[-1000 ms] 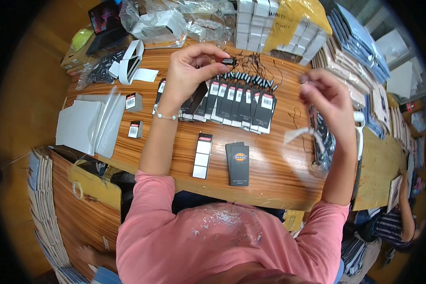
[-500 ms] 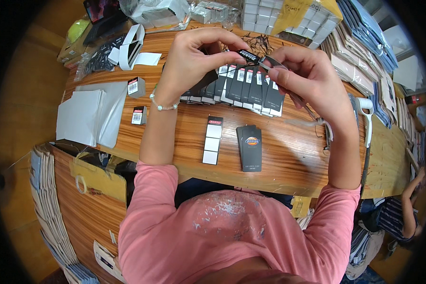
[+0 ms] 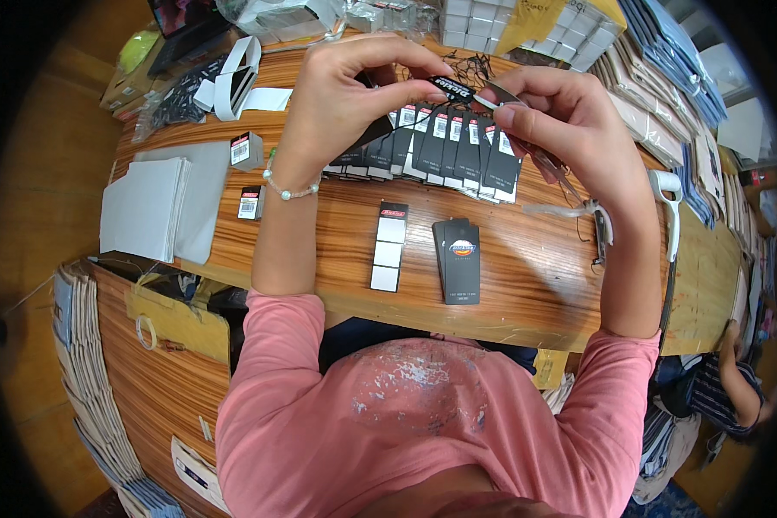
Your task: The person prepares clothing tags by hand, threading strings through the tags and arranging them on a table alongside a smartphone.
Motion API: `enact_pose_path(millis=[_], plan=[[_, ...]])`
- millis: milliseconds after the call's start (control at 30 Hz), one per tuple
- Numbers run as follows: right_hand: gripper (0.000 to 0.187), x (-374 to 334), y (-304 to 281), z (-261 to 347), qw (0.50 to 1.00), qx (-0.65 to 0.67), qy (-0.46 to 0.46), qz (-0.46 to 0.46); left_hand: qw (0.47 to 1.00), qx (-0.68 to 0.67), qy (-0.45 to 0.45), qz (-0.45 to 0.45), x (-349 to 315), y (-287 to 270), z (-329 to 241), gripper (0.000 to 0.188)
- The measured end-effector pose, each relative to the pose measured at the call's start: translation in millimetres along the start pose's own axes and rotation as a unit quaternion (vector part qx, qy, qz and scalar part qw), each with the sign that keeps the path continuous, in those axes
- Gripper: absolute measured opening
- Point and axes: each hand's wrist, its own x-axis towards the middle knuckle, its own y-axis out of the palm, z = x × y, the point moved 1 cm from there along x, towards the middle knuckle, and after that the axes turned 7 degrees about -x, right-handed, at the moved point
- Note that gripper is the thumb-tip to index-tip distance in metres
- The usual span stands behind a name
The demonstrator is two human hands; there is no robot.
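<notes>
My left hand (image 3: 341,99) pinches a small black hang tag (image 3: 451,85) by its left end, raised above the wooden table (image 3: 527,285). My right hand (image 3: 561,125) meets it from the right, fingertips closed on the tag's other end and a thin string. Beneath both hands a row of black tags with white labels (image 3: 440,147) lies overlapped on the table. Nearer to me sit a small stack of black tags (image 3: 459,257) and a long black tag with white stickers (image 3: 388,246).
A stack of grey sheets (image 3: 151,207) lies at the left, with two small boxes (image 3: 249,177) beside it. A white-handled tool (image 3: 669,216) rests at the right. White boxes (image 3: 483,22), bags and stacked packets line the far edge. Another person (image 3: 725,388) is at the lower right.
My right hand came in from the right side of the table to meet my left hand at the raised tag. Both hands now hold it closer to the camera.
</notes>
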Motion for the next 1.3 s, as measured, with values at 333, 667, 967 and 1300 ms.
enact_pose_path(millis=[333, 667, 967, 1300], plan=[[0.015, 1, -3, -1, 0.999, 0.000, 0.004, 0.035, 1.000, 0.006, 0.015, 0.020, 1, -1, -3, 0.019], [0.015, -1, -1, -2, 0.997, 0.080, 0.013, 0.016, 1.000, -0.001, 0.031, 0.004, 2, -3, -9, 0.019], [0.016, -4, -1, -5, 0.994, 0.100, 0.011, 0.030, 0.998, -0.035, 0.048, 0.005, 1, 0, -7, 0.018], [0.017, -7, 0, -2, 0.991, 0.123, 0.024, 0.037, 0.997, -0.060, 0.041, 0.016, 3, 1, -10, 0.019]])
